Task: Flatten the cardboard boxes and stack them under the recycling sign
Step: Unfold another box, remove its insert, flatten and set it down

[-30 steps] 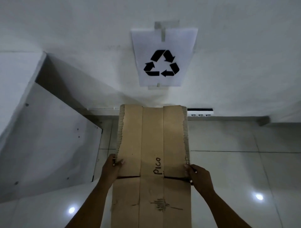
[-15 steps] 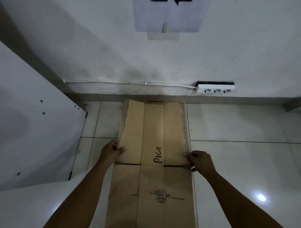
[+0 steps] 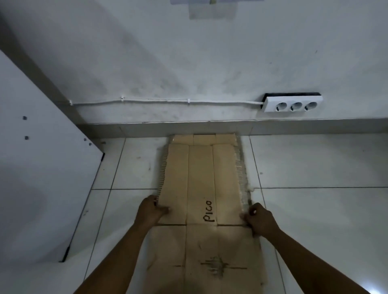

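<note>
Floor and wall seen from a head-worn camera

The tiled floor (image 3: pixel 315 220) is viewed steeply downward, close in, facing the wall (image 3: pixel 210 63).

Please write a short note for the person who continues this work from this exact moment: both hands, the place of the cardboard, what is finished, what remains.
Left hand: grips the left edge of the flattened brown cardboard box marked "PICO".
Right hand: pinches its right edge.
Cardboard: flat, low over the white tiled floor, far end near the grey skirting board. Another flattened brown piece lies under it, at the wall.
The bottom edge of the white paper recycling sign shows right above.
Done: box flattened and brought below the sign.
Left: lay it on the piece below and let go. No other boxes are in view.
</note>
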